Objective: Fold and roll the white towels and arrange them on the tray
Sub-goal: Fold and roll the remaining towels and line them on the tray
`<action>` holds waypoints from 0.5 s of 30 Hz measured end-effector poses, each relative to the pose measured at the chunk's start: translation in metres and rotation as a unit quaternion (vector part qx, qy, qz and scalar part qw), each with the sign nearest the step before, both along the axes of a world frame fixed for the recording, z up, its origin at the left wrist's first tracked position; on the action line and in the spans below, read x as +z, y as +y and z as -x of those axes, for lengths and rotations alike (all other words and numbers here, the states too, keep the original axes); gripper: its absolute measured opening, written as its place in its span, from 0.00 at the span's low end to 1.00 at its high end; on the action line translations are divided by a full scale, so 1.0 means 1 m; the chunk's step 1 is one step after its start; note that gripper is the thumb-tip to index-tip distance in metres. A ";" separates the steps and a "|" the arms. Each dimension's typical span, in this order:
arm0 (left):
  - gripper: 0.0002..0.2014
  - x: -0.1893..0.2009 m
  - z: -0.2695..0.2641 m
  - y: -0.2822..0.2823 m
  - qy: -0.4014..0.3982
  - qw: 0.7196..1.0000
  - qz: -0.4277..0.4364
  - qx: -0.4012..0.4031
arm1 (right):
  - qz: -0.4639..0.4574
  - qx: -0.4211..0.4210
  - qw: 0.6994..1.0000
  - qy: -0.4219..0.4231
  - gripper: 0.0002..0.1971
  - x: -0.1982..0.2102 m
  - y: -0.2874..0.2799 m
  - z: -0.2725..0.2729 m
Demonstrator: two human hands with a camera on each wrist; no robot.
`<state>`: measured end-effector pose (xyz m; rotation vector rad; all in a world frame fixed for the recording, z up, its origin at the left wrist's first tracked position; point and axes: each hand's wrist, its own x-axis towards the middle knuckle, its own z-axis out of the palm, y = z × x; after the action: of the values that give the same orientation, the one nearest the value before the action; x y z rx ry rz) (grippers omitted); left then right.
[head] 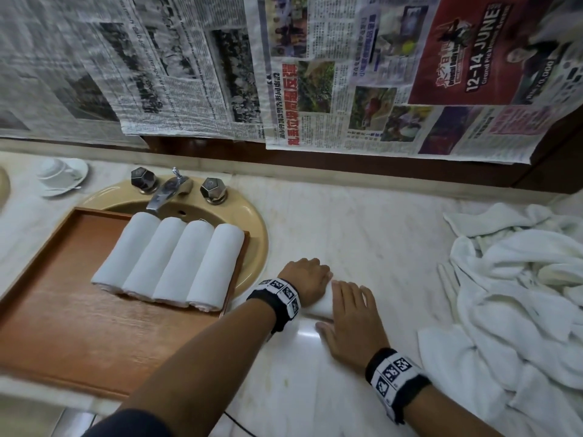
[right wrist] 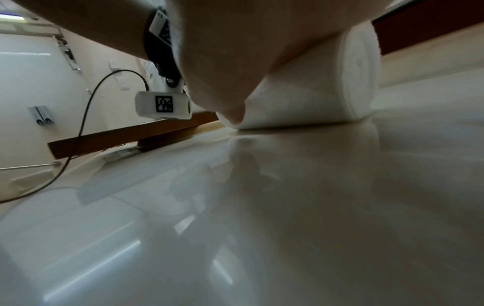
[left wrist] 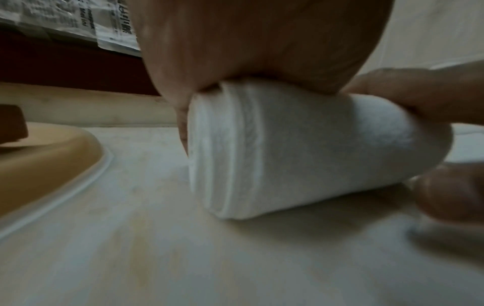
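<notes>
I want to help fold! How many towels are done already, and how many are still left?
Four rolled towels already lie side by side on the wooden tray. A fifth roll is on the counter under both hands, the left hand and the right hand resting on top of it. It still has to go on the tray. The loose pile of towels on the right is left; I cannot count them.

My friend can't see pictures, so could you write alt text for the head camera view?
Two hands, left and right, press a rolled towel on a counter. Left of them, four rolls lie side by side on a tray; a towel pile sits right.
</notes>
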<state>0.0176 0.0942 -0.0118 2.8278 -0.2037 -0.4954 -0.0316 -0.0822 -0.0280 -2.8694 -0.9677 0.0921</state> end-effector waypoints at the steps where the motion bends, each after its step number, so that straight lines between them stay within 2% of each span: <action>1: 0.21 -0.001 -0.005 0.000 0.002 1.000 0.000 0.014 | 0.003 0.005 1.000 -0.002 0.39 0.001 0.001 -0.006; 8: 0.21 0.003 -0.023 -0.008 -0.096 0.981 -0.067 0.152 | 0.065 0.030 0.997 0.028 0.32 0.013 0.008 -0.055; 10: 0.22 0.011 -0.014 -0.012 -0.155 0.962 -0.063 0.215 | 0.072 0.025 0.996 0.056 0.32 0.013 0.011 -0.064; 12: 0.23 0.021 0.006 -0.017 -0.202 0.925 -0.012 0.323 | 0.054 -0.001 0.995 0.079 0.31 0.015 0.018 -0.068; 13: 0.24 0.025 0.016 -0.020 -0.186 0.909 0.030 0.373 | 0.044 -0.019 0.995 0.088 0.30 0.016 0.021 -0.067; 15: 0.27 0.028 0.032 -0.022 -0.086 0.890 0.121 0.432 | 0.028 -0.066 0.992 0.101 0.28 0.016 0.028 -0.063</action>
<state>-0.0140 0.0717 0.0163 2.3750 0.8659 -0.0083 0.0315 -0.0547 -0.0123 -2.8939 -0.7467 0.3947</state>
